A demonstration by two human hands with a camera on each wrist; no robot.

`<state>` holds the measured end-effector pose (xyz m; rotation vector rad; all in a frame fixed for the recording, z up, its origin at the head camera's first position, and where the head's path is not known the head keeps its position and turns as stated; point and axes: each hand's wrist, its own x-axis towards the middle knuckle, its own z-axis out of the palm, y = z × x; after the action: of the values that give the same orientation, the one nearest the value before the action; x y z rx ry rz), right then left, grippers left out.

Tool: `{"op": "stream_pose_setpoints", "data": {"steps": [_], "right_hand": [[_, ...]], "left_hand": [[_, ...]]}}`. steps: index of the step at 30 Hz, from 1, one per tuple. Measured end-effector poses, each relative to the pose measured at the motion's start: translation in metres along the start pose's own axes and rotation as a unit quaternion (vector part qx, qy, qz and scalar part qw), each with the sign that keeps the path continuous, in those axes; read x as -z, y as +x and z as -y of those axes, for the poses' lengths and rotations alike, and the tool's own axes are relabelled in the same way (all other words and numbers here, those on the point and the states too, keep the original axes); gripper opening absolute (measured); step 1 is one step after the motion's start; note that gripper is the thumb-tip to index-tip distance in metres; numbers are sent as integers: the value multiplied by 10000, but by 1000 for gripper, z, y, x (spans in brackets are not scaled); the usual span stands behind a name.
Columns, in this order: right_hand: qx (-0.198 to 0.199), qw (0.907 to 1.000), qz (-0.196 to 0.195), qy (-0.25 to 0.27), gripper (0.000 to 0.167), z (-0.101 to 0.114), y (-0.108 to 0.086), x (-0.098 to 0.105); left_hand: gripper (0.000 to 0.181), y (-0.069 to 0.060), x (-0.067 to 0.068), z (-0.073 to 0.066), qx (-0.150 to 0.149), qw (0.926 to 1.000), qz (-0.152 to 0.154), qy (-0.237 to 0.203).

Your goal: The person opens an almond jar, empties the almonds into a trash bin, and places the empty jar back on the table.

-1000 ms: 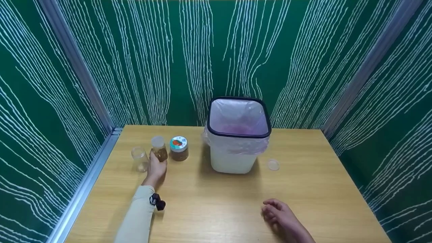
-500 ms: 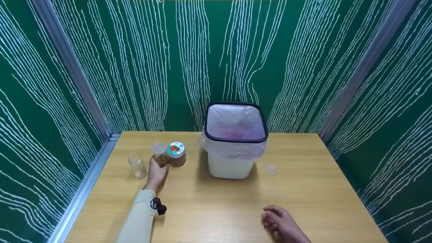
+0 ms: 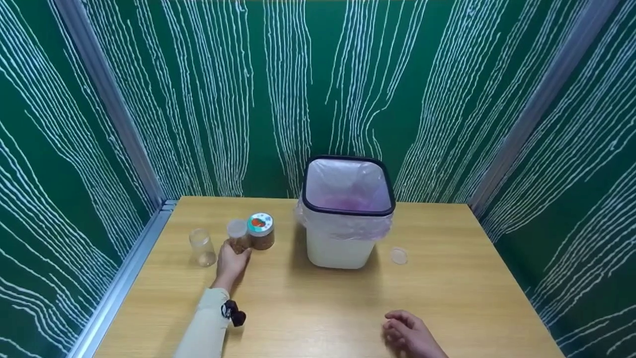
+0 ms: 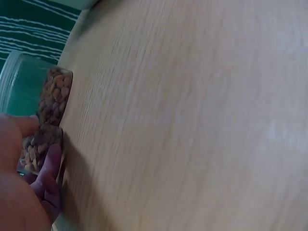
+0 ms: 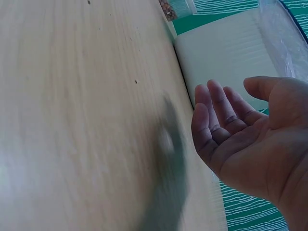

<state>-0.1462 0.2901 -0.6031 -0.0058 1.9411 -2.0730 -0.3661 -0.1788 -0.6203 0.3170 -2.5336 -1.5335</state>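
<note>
My left hand [image 3: 231, 263] grips the lower part of a clear jar [image 3: 238, 229] with a translucent lid and brown nuts inside. In the left wrist view the nuts in this gripped jar [image 4: 37, 150] look like almonds, with thumb and fingers around it. Close against its right side stands a wider jar [image 3: 261, 232] of nuts with a printed lid. To the left is a clear jar [image 3: 202, 248] with no lid on it and nothing visible inside. My right hand [image 3: 411, 334] holds nothing; its relaxed fingers [image 5: 219, 103] curve loosely above the table.
A white bin [image 3: 342, 248] with a black rim and a translucent liner stands at the middle back of the wooden table [image 3: 308, 308]. Right of it lies a clear round lid [image 3: 399, 255]. Green walls with white lines surround the table.
The left hand has moved the gripped jar slightly right, up to the jar with the printed lid. The head view has tilted a little. The right hand stays relaxed in about the same place.
</note>
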Motion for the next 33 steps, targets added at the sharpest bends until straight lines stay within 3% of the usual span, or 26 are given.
{"op": "stream_pose_setpoints", "data": {"steps": [10, 18, 24, 28, 33], "right_hand": [[-39, 9972, 297, 689, 19, -10, -7, -4], [123, 9961, 460, 737, 23, -10, -5, -3], [100, 9977, 454, 488, 44, -8, -5, -4], [22, 9972, 486, 563, 36, -8, -4, -6], [-126, 9987, 266, 409, 32, -4, -2, -10]], "left_hand": [[65, -26, 10, 7, 6, 9998, -129, 145], [61, -43, 15, 1, 19, 9994, -320, 143], [61, -56, 18, 1, -228, 9991, -351, -38], [58, -70, 18, 3, -439, 9983, -371, -108], [52, -83, 13, -4, -736, 9963, -175, -410]]}}
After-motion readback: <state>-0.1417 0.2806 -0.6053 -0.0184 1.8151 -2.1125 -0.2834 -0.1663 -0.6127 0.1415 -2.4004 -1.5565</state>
